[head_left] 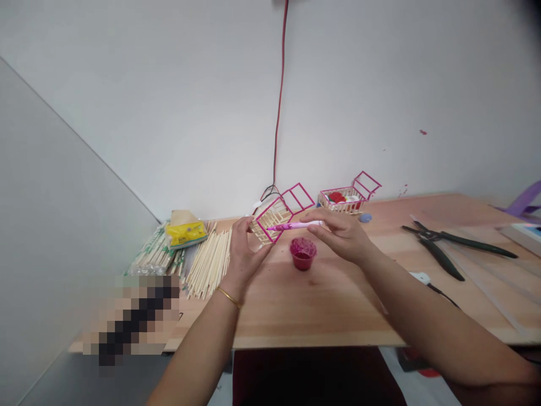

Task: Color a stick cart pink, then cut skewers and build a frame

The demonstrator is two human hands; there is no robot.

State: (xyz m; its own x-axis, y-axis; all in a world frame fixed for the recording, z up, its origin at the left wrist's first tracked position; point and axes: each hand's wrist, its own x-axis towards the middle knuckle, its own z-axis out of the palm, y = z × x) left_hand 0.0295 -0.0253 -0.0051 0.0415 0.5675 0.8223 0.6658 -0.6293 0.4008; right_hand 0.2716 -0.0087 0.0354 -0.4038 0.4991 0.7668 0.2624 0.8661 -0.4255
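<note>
My left hand point(244, 254) grips a small model shopping cart point(270, 221) made of thin wooden sticks, with a magenta rim and a magenta handle frame point(299, 202). The cart is tilted above the table. My right hand point(338, 234) pinches a slim pink and white pen-like brush point(296, 225), its tip at the left touching or very near the cart's magenta rim. Below the brush stands a small cup point(302, 254) with magenta paint inside.
A second stick cart point(344, 198) with red and white items stands by the wall. Loose sticks point(209, 262), a yellow packet point(186, 234) and bundled chopsticks point(154, 248) lie left. Right are dark-handled pliers point(448, 242), a blue lid-like piece point(365, 217) and a white cable end point(419, 277).
</note>
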